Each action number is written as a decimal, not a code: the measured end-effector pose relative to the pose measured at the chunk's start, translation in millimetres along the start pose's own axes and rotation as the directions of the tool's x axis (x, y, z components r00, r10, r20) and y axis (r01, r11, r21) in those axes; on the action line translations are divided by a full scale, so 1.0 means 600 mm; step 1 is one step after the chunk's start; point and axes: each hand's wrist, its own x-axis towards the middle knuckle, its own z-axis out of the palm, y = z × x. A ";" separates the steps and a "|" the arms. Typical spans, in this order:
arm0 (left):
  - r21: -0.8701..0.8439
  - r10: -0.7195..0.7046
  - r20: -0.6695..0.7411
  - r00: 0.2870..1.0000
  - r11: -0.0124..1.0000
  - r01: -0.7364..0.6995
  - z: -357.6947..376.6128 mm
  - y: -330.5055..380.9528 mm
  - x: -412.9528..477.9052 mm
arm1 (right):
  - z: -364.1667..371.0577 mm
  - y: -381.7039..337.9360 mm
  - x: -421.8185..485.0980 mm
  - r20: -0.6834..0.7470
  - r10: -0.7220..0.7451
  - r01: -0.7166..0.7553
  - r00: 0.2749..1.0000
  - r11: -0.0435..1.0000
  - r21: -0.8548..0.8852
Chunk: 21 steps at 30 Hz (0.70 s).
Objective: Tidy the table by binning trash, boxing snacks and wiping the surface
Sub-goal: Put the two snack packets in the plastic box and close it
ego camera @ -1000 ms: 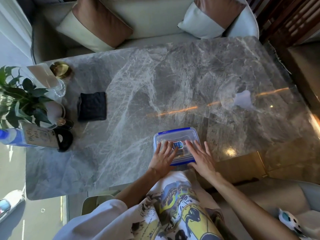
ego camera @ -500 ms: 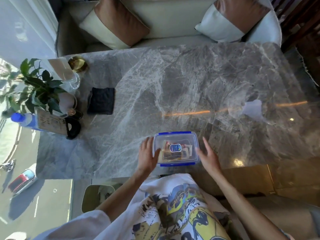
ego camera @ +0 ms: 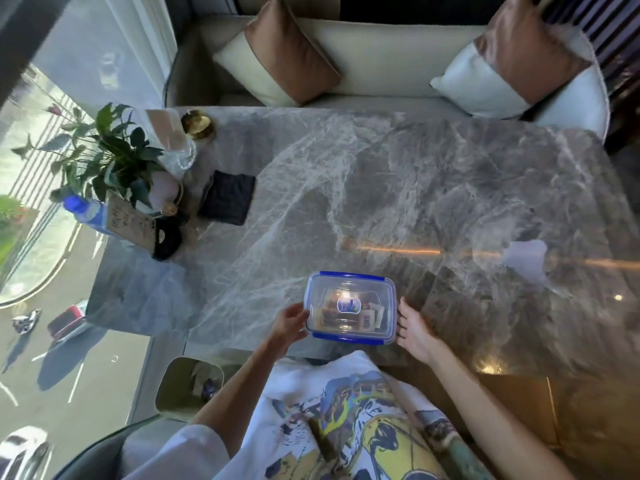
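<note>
A clear plastic box with blue clips and a closed lid sits near the front edge of the grey marble table; snack packets show through the lid. My left hand curls around the box's left side and touches it. My right hand is beside the box's right side, fingers spread, close to it or just touching. A dark folded cloth lies on the table at the left. A beige bin with trash in it stands on the floor below the table's front left.
At the table's left end stand a potted plant, a blue-capped bottle, a small sign, a glass jar and a gold dish. A cream sofa with cushions runs behind the table.
Both hands slid off the lid to the box's two sides. The camera view shifted back and up.
</note>
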 end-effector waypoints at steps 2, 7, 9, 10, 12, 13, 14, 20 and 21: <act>-0.014 0.024 -0.006 1.000 1.000 -0.024 -0.021 0.005 0.000 | 0.024 -0.009 0.002 -0.017 -0.017 0.017 1.000 1.000 -0.004; -0.076 0.081 -0.062 0.995 0.993 -0.086 -0.136 0.033 -0.004 | 0.153 -0.039 0.017 0.008 -0.059 0.059 0.998 0.998 -0.036; -0.082 0.086 -0.096 0.992 0.992 -0.094 -0.210 0.039 -0.007 | 0.232 -0.043 0.025 0.031 -0.053 0.055 0.998 0.997 -0.055; -0.081 0.076 -0.130 0.989 0.993 -0.087 -0.252 0.039 -0.007 | 0.278 -0.042 0.028 0.048 -0.043 0.047 0.998 0.996 -0.070; -0.068 0.061 -0.221 0.973 0.995 -0.077 -0.341 0.036 -0.004 | 0.371 -0.033 0.036 0.095 -0.025 0.036 0.995 0.992 -0.122; -0.063 0.060 -0.251 0.966 0.995 -0.078 -0.384 0.033 -0.004 | 0.416 -0.025 0.042 0.121 -0.010 0.028 0.993 0.989 -0.144; -0.066 0.059 -0.275 0.960 0.995 -0.080 -0.427 0.031 -0.006 | 0.459 -0.015 0.048 0.151 0.006 0.018 0.988 0.987 -0.162; -0.118 0.022 -0.448 0.894 0.989 -0.084 -0.648 0.017 -0.033 | 0.685 0.036 0.052 0.273 0.103 -0.056 0.956 0.983 -0.174; -0.117 0.020 -0.454 0.891 0.990 -0.083 -0.674 0.020 -0.037 | 0.716 0.042 0.050 0.281 0.109 -0.063 0.953 0.983 -0.170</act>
